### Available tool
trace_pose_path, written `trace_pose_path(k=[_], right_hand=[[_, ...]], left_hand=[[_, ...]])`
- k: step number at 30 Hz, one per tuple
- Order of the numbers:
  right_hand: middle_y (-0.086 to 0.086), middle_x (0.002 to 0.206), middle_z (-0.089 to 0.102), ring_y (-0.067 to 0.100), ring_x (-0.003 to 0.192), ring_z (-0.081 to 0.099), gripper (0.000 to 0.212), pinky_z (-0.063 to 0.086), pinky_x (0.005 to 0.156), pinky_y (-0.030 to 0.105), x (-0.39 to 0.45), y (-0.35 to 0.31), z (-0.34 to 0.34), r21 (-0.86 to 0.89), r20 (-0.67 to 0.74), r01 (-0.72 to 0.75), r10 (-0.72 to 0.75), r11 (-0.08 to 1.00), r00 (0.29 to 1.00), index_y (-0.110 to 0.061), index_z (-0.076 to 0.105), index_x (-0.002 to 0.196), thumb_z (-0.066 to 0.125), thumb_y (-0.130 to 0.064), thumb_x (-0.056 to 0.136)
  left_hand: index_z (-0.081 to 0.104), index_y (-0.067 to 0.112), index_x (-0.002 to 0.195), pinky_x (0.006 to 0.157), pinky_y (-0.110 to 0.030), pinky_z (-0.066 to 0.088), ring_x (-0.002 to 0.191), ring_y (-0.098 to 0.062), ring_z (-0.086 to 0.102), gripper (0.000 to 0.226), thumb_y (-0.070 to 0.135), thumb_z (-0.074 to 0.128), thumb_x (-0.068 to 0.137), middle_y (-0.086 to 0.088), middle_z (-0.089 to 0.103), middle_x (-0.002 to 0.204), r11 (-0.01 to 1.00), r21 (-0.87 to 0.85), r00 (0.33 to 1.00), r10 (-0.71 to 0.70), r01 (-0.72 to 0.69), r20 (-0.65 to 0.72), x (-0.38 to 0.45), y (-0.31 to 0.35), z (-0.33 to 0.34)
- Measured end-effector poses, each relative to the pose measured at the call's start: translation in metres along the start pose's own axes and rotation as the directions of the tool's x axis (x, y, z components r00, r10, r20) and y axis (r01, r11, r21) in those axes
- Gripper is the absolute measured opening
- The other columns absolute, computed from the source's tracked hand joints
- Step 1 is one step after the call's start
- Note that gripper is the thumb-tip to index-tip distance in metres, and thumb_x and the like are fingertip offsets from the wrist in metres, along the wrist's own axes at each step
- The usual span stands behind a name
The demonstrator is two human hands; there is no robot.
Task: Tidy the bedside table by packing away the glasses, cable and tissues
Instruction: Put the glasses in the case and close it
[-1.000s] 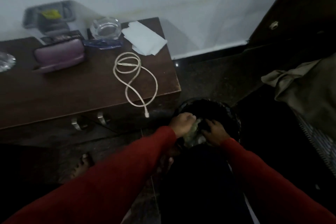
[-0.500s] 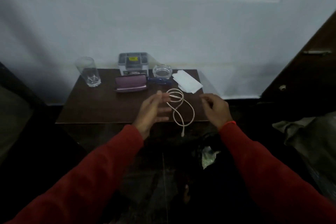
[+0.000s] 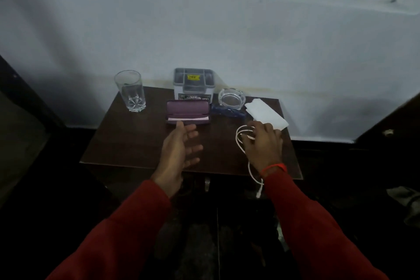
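Observation:
A white cable (image 3: 241,140) lies coiled on the dark wooden bedside table (image 3: 136,143), its plug end hanging over the front edge. My right hand (image 3: 263,143) rests on the coil with fingers spread over it; a firm grip cannot be seen. My left hand (image 3: 179,148) hovers open above the table's middle, palm turned right. A purple glasses case (image 3: 187,111) lies open behind it. Blue glasses (image 3: 227,111) lie between the case and white tissues (image 3: 264,112) at the back right.
A tall drinking glass (image 3: 130,91) stands at the back left. A grey organiser box (image 3: 193,84) and a glass ashtray (image 3: 231,98) sit against the wall. Dark floor lies below, with crumpled cloth (image 3: 406,200) at the right.
The view rose from the bin on the floor to the table. Both hands left the bin. My right hand has moved forward onto the cable coil; my left hand stays open over the table.

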State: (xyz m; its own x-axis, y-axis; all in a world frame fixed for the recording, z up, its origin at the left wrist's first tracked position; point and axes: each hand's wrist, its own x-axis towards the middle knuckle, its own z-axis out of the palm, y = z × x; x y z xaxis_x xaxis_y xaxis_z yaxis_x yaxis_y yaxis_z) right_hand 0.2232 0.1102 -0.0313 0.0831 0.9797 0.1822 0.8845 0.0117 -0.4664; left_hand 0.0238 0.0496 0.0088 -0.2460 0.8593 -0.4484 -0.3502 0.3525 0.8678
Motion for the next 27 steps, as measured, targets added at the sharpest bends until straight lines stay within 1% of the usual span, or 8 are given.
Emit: trace_pose_path(k=[3, 8, 12, 17, 21, 24, 26, 27], right_hand=[[0.004, 0.132, 0.053, 0.034, 0.122, 0.042, 0.04, 0.035, 0.1, 0.046, 0.007, -0.007, 0.017, -0.004, 0.061, 0.14, -0.14, 0.99, 0.988, -0.028, 0.058, 0.128, 0.064, -0.032, 0.089], [0.001, 0.139, 0.052, 0.034, 0.121, 0.042, 0.042, 0.037, 0.096, 0.047, 0.026, -0.045, 0.053, -0.021, 0.012, 0.318, -0.318, 0.948, 0.948, -0.028, 0.057, 0.132, 0.06, -0.028, 0.09], [-0.005, 0.148, 0.041, 0.032, 0.126, 0.036, 0.04, 0.034, 0.098, 0.046, 0.035, -0.059, 0.083, -0.131, 0.153, 0.341, -0.321, 0.931, 0.935, -0.035, 0.055, 0.133, 0.057, -0.031, 0.094], [0.003, 0.119, 0.061, 0.031, 0.108, 0.052, 0.017, 0.039, 0.088, 0.041, 0.037, -0.062, 0.092, -0.032, 0.132, 0.357, -0.35, 0.934, 0.927, -0.019, 0.07, 0.105, 0.057, -0.021, 0.096], [0.011, 0.106, 0.065, 0.035, 0.099, 0.057, 0.013, 0.041, 0.089, 0.038, 0.039, -0.057, 0.082, 0.123, 0.102, 0.419, -0.431, 0.9, 0.896, -0.009, 0.072, 0.096, 0.06, -0.005, 0.092], [0.01, 0.099, 0.064, 0.029, 0.095, 0.058, 0.013, 0.039, 0.087, 0.026, 0.037, -0.058, 0.068, 0.301, 0.074, 0.496, -0.539, 0.815, 0.839, -0.006, 0.07, 0.092, 0.061, 0.002, 0.091], [0.005, 0.097, 0.063, 0.022, 0.095, 0.059, 0.014, 0.044, 0.088, 0.027, 0.034, -0.062, 0.058, 0.409, 0.055, 0.539, -0.609, 0.737, 0.791, -0.007, 0.069, 0.091, 0.061, 0.004, 0.09], [0.003, 0.097, 0.062, 0.018, 0.095, 0.06, 0.014, 0.045, 0.088, 0.026, 0.033, -0.065, 0.054, 0.457, 0.055, 0.55, -0.64, 0.699, 0.767, -0.009, 0.069, 0.091, 0.062, 0.004, 0.09]], left_hand=[[0.068, 0.028, 0.113, 0.078, -0.037, 0.053, 0.095, -0.021, 0.069, 0.044, 0.055, 0.034, 0.103, 0.007, 0.07, 0.116, 1.0, -0.015, 0.999, -0.023, 0.022, -0.023, 0.011, -0.005, -0.004], [0.068, 0.03, 0.109, 0.076, -0.038, 0.054, 0.094, -0.021, 0.069, 0.041, 0.054, 0.034, 0.103, 0.006, 0.069, 0.116, 1.0, -0.016, 0.997, -0.027, 0.026, -0.067, 0.023, -0.005, -0.019], [0.069, 0.032, 0.105, 0.072, -0.037, 0.054, 0.098, -0.023, 0.07, 0.038, 0.055, 0.038, 0.102, 0.006, 0.069, 0.116, 0.999, -0.03, 0.995, -0.027, 0.024, -0.096, 0.031, -0.006, -0.039], [0.066, 0.031, 0.112, 0.071, -0.036, 0.054, 0.102, -0.02, 0.067, 0.034, 0.053, 0.042, 0.101, 0.008, 0.067, 0.117, 0.998, -0.061, 0.984, -0.02, 0.009, -0.177, 0.034, -0.001, -0.055], [0.054, 0.034, 0.119, 0.084, -0.043, 0.054, 0.102, -0.012, 0.057, 0.028, 0.053, 0.046, 0.1, 0.012, 0.057, 0.111, 0.995, -0.091, 0.969, -0.063, 0.042, -0.24, 0.033, 0.003, -0.058], [0.042, 0.035, 0.137, 0.092, -0.048, 0.051, 0.107, -0.015, 0.053, 0.055, 0.059, 0.058, 0.091, 0.008, 0.052, 0.126, 0.998, -0.036, 0.958, -0.065, 0.057, -0.278, 0.03, 0.006, -0.062], [0.027, 0.036, 0.151, 0.092, -0.05, 0.052, 0.116, -0.021, 0.055, 0.083, 0.059, 0.069, 0.083, 0.004, 0.051, 0.136, 0.997, -0.045, 0.964, -0.069, 0.06, -0.256, 0.03, 0.006, -0.065], [0.028, 0.036, 0.152, 0.088, -0.05, 0.055, 0.115, -0.024, 0.06, 0.084, 0.055, 0.072, 0.082, 0.003, 0.056, 0.134, 0.995, -0.08, 0.968, -0.073, 0.055, -0.241, 0.03, 0.006, -0.066]])
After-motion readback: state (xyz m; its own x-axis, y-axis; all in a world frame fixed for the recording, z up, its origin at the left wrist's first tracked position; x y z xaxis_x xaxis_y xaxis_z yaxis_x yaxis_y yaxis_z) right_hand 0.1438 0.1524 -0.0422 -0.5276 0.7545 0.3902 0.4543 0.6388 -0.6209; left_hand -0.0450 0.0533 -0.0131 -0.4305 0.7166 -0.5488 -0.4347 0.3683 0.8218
